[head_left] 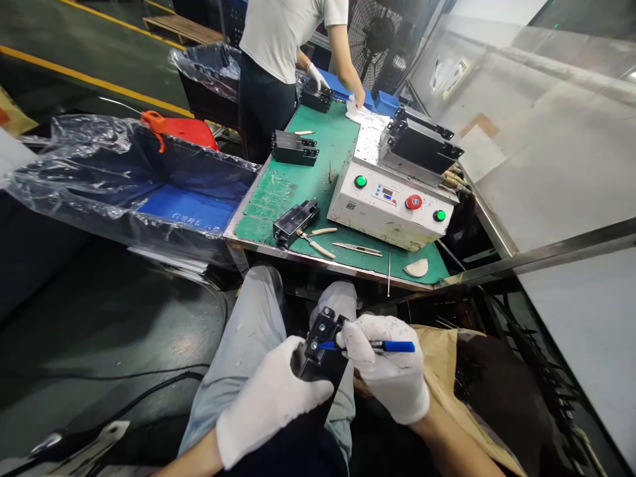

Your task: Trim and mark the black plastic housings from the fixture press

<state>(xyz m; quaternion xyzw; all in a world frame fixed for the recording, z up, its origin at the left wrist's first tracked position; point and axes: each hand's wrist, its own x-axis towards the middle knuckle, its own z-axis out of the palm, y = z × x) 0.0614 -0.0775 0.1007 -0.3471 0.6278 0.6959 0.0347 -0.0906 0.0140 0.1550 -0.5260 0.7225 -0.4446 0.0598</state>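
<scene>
My left hand (271,397), in a white glove, is wrapped round a black plastic part (322,351) held over my lap. My right hand (392,371), also gloved, pinches a blue pen-like tool (392,346) whose tip touches the top of the black part. Both hands are below the front edge of the green-matted worktable (283,189).
On the table lie a similar black part (295,222), tweezers (356,248), scissors-like tools (315,240) and a white control box (390,205) with green and red buttons. A plastic-lined blue bin (189,209) stands to the left. Another person (283,46) in a white shirt works at the far end.
</scene>
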